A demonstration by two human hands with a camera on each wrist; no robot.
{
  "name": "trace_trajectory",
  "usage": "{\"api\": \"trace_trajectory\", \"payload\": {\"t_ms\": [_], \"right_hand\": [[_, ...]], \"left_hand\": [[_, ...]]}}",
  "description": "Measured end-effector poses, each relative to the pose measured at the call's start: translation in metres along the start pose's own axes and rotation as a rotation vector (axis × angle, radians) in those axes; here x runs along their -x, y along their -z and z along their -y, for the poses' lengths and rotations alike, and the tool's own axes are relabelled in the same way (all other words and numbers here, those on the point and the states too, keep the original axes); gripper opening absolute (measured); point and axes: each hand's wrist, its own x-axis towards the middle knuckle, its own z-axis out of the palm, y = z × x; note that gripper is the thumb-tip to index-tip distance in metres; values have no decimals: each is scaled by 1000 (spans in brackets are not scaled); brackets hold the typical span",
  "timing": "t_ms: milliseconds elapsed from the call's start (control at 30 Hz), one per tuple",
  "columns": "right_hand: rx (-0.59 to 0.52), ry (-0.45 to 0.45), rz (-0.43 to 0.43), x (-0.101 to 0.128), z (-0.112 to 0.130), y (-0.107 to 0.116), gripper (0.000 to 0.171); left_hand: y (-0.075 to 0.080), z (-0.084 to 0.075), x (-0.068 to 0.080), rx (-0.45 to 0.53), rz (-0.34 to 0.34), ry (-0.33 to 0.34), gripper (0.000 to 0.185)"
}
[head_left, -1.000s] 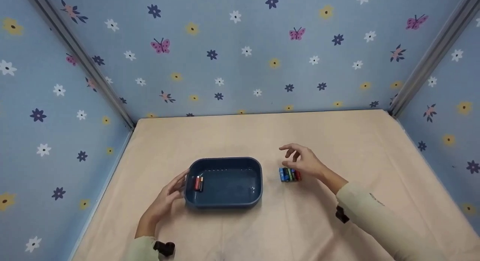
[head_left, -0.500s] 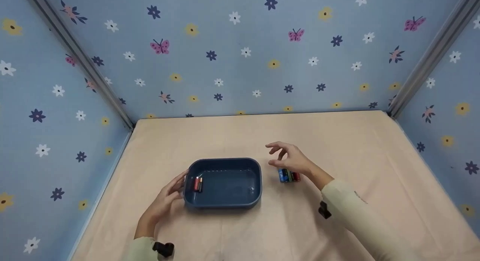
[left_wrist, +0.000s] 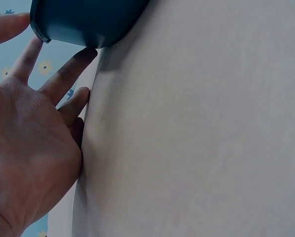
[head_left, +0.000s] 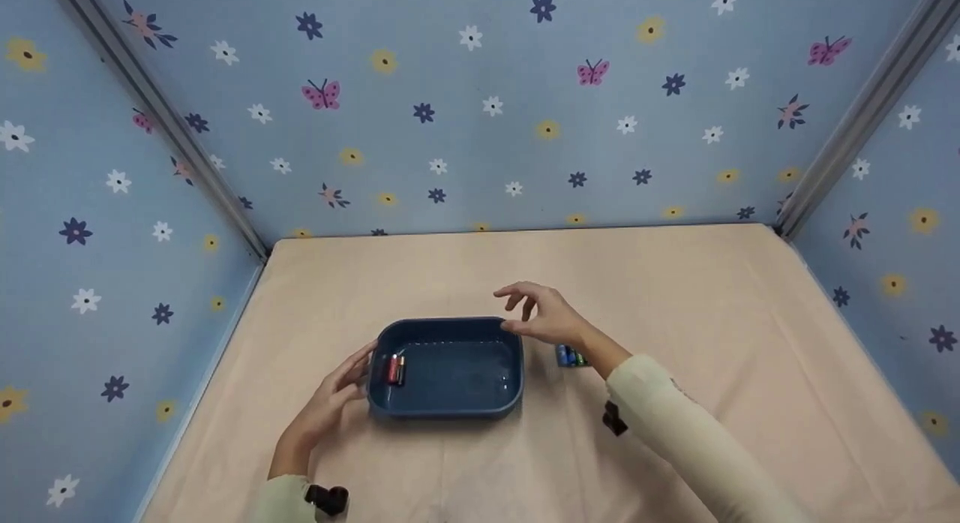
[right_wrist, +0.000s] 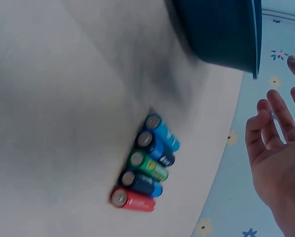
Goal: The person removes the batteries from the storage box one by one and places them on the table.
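Note:
A dark blue plastic bin (head_left: 457,377) stands on the table, with a red battery (head_left: 393,370) and a dark battery (head_left: 401,371) side by side at its left end. My left hand (head_left: 330,399) touches the bin's left side with extended fingertips, as the left wrist view also shows along the wall (left_wrist: 73,24). Over the bin's far right corner hovers my right hand (head_left: 544,317), its fingers loosely bent and nothing between them. A row of several batteries (right_wrist: 147,165), blue, green and red, lies right of the bin, partly hidden behind my right forearm in the head view.
A pale cloth (head_left: 450,275) covers the table. Blue flowered panels (head_left: 480,133) rise at the back and both sides, joined by grey metal posts (head_left: 862,110).
My right hand has moved left, from above the battery row to the bin's far right corner. The left hand and the bin stay in place.

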Motion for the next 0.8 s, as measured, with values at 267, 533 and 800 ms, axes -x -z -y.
{"api": "trace_trajectory", "payload": {"t_ms": [267,533,800], "right_hand": [[48,75,74,-15,19,-19,52],[76,116,162,-25,34,-38,55],[47,109,196,-32,46,-55,57]], "left_hand": [[0,-1,0,1,4,2,77],[0,0,0,32,6,-5,79],[-1,1,0,26,2,5,78]]}}
